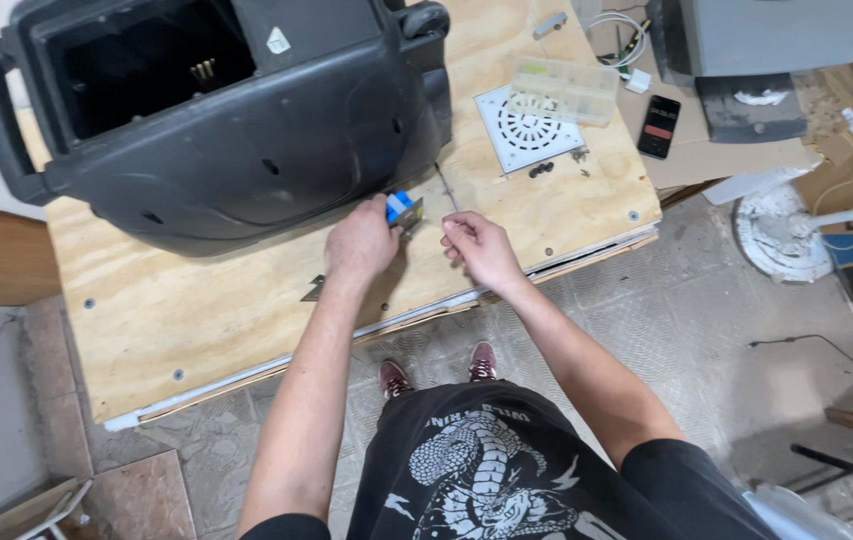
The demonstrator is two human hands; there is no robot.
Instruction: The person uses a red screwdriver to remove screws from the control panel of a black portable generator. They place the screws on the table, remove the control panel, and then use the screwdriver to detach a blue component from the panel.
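A small blue part (402, 207) sits pinched in the left hand (362, 243), just beside the lower corner of a large black plastic speaker shell (237, 120) lying on a plywood worktop (197, 310). The right hand (482, 248) hovers nearby, fingertips pinched together on something too small to tell. The part could slip and roll off the worktop's near edge, which is close. Bare plywood lies left of the hands; a white round grille (527, 130) and clear parts box (565, 88) lie well apart, behind.
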